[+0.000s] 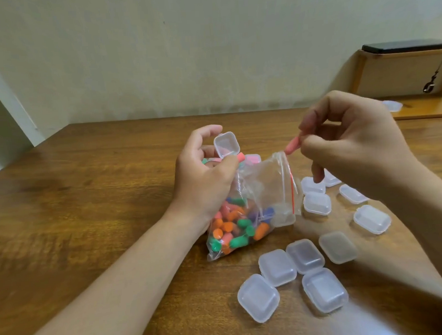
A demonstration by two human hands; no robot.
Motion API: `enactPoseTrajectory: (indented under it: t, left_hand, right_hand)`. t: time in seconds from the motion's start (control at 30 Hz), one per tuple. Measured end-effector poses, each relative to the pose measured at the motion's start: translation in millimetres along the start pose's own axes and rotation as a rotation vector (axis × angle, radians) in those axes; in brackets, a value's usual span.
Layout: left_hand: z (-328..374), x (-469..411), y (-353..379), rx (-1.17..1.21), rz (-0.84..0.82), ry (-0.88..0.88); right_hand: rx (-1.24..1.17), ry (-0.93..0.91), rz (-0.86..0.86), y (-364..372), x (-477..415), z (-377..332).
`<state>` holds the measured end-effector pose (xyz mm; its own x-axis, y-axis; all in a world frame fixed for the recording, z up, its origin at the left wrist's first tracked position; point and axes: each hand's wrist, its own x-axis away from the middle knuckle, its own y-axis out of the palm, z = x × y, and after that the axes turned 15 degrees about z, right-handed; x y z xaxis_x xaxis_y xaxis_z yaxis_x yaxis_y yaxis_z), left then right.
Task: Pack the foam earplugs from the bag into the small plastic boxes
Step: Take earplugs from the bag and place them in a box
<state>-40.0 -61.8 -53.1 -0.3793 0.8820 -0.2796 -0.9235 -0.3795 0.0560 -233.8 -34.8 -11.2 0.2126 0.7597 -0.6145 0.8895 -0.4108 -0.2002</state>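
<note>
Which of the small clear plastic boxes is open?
The small clear plastic box held in the left hand above the clear plastic zip bag: its lid stands up. The boxes lying on the wooden table are shut.

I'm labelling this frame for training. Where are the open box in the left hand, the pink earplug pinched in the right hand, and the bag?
open box (pixel 226 144): head view, its raised square half.
pink earplug (pixel 292 146): head view, its exposed lower end.
bag (pixel 264 175): head view, clear upper wall.

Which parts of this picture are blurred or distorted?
Head view: the right hand and its pink earplug look soft; the nearest small boxes blur into pale glare at the bottom right; the wooden shelf leans, likely wide-angle distortion.
</note>
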Motion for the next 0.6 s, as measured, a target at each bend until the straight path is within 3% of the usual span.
enactPoseTrajectory:
  t: [0.2, 0.6]
  left_hand:
    - [2.9, 2.3, -0.5, 0.057, -0.091, 0.012]
    - [-3.0, 2.6, 0.7, 0.09, -0.18, -0.022]
  right_hand:
    - [-0.064, -0.085, 0.036, 5.8, 1.7, 3.1]
    - [0.13, -0.284, -0.046, 22.7, 12.1, 8.2]
